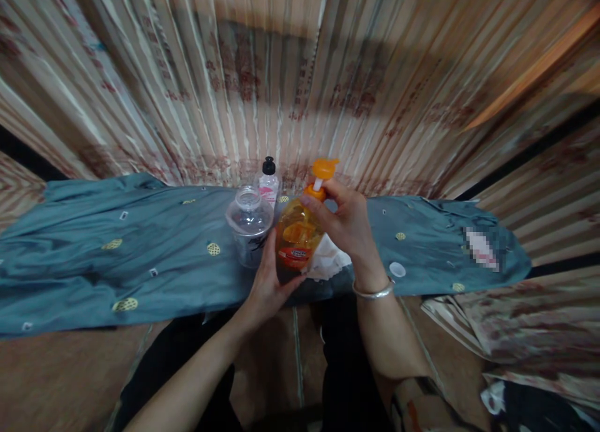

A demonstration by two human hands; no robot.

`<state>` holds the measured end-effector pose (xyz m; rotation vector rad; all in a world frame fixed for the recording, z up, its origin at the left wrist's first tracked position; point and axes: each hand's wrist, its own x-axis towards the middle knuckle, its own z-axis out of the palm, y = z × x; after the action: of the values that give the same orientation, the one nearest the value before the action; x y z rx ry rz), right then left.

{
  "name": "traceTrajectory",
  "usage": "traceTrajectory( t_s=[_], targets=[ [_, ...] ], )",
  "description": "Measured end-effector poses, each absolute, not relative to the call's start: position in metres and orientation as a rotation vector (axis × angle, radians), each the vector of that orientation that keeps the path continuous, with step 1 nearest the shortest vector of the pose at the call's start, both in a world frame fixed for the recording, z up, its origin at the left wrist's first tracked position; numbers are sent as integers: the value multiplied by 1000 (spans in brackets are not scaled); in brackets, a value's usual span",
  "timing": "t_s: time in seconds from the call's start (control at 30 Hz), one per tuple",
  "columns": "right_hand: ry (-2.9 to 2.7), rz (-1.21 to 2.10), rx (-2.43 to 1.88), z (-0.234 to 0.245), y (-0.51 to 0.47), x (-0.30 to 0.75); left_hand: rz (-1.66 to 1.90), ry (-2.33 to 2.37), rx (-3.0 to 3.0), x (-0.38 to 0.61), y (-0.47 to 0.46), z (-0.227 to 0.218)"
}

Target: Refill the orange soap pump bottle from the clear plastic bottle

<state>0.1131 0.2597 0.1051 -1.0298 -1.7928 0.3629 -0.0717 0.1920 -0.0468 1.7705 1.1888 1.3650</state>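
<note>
My left hand [269, 282] is wrapped around the lower body of an orange pump bottle [296, 235] with a red label, holding it upright over the blue cloth [140, 251]. My right hand [344, 222] pinches the bottle's neck collar just under the orange pump head [324, 167]. A silver bangle [374, 292] sits on my right wrist. Just left of the bottle stands an open clear plastic jar [250, 222]. Behind it is a small white bottle with a black cap [269, 183]. A crumpled white tissue [328, 262] lies under my right hand.
The blue patterned cloth stretches across the low surface from left to right. A small white round lid [397, 269] lies on it right of my wrist. A striped patterned curtain [300, 75] hangs close behind. Folded patterned fabric [506, 332] lies at the lower right.
</note>
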Motion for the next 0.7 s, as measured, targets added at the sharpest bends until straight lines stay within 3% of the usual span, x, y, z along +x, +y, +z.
traceTrajectory(
  t_s=[0.33, 0.4, 0.5, 0.7],
  targets=[
    [-1704, 645, -964, 74, 271, 134, 1336, 1242, 1493, -46, 224, -54],
    [-1676, 638, -1213, 59, 281, 153, 1342, 1245, 1465, -43, 224, -55],
    [-1889, 398, -2025, 33, 288, 177, 1349, 1256, 1443, -43, 226, -55],
    [-2011, 416, -2277, -3, 283, 182, 1378, 1316, 1462, -48, 231, -58]
  ],
)
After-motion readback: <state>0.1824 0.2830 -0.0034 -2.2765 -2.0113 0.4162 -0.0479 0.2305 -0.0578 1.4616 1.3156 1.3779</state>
